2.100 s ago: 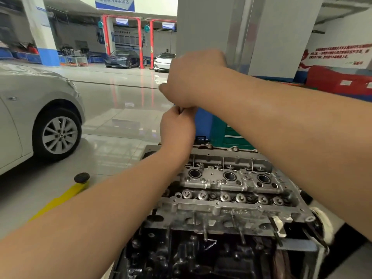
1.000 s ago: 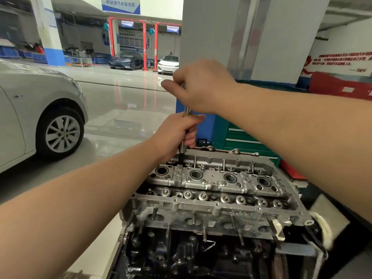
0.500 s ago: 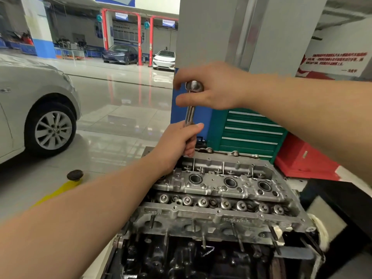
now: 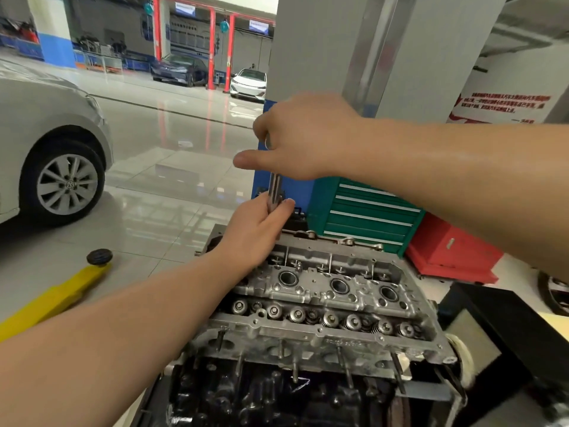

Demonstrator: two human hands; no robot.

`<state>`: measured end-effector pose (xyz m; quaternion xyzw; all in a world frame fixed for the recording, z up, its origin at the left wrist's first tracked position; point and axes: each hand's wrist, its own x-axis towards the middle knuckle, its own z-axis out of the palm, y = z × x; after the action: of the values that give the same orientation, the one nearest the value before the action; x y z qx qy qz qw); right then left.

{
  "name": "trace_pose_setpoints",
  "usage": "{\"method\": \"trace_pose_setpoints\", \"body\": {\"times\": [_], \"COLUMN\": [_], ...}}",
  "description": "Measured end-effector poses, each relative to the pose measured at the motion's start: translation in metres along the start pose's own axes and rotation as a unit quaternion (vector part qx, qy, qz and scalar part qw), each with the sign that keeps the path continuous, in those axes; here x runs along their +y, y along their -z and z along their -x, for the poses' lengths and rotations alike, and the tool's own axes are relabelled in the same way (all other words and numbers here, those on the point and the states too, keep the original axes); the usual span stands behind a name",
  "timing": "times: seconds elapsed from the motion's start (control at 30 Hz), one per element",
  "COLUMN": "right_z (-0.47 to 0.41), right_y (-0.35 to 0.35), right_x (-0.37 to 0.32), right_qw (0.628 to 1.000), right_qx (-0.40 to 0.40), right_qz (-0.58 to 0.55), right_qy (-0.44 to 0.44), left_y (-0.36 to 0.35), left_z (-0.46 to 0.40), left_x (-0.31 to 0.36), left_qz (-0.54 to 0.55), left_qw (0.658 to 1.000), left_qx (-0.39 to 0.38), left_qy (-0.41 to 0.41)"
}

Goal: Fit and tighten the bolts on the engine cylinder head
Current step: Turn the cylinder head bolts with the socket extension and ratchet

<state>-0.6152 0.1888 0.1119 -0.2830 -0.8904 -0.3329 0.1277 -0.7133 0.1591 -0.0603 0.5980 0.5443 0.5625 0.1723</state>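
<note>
While upright, one wrench (image 4: 275,187), two hands

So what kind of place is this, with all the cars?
Most likely a car repair workshop. A bare engine cylinder head sits on a stand, parked cars such as the silver car stand on a shiny floor, and red vehicle lift posts and a green tool cabinet are behind.

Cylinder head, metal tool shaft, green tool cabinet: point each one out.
cylinder head (image 4: 326,291): head view, top face between the round bores.
metal tool shaft (image 4: 275,188): head view, bare stretch between the hands.
green tool cabinet (image 4: 363,217): head view, drawer fronts.
</note>
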Motion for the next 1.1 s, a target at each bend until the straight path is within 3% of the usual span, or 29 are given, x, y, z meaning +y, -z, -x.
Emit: {"method": "trace_pose_setpoints", "body": {"times": [0.13,0.23,0.33,0.4,0.5,0.57,0.67,0.8,0.9,0.97,1.1], "right_z": [0.015,0.020,0.016,0.009,-0.008,-0.014,-0.011,0.004,0.007,0.006,-0.010], "right_y": [-0.004,-0.008,-0.007,-0.002,0.003,0.003,-0.002,-0.005,-0.005,-0.001,0.007], "right_x": [0.038,0.046,0.028,0.010,-0.003,-0.003,0.005,0.031,0.037,0.024,-0.009], "right_qw": [0.976,0.969,0.984,0.996,0.996,0.992,0.998,0.971,0.976,0.979,0.993], "right_qx": [-0.039,-0.049,0.002,0.021,-0.060,-0.098,-0.050,0.028,-0.033,-0.029,-0.043], "right_qz": [-0.161,-0.197,-0.110,-0.017,0.057,0.062,0.037,-0.090,-0.128,-0.122,0.021], "right_qy": [0.139,0.142,0.139,0.086,-0.038,-0.058,0.004,0.222,0.175,0.157,0.108], "left_y": [-0.004,-0.003,-0.002,-0.001,-0.001,-0.002,-0.002,-0.003,-0.001,-0.001,0.002], "left_z": [-0.002,-0.003,0.001,0.002,0.001,-0.001,-0.001,0.000,-0.001,0.000,0.004], "left_x": [0.004,0.001,-0.001,-0.001,-0.002,-0.002,-0.001,0.003,0.003,0.003,0.005], "left_qz": [-0.022,-0.046,-0.070,-0.087,-0.096,-0.092,-0.037,-0.034,-0.021,-0.030,-0.016], "left_qw": [0.999,0.999,0.996,0.994,0.992,0.993,0.998,0.997,0.999,0.999,0.999], "left_qx": [-0.025,-0.015,0.011,0.032,0.045,0.036,0.012,-0.022,-0.014,-0.003,0.015], "left_qy": [-0.011,-0.022,-0.054,-0.063,-0.064,-0.061,-0.056,-0.071,-0.047,-0.044,-0.039]}}
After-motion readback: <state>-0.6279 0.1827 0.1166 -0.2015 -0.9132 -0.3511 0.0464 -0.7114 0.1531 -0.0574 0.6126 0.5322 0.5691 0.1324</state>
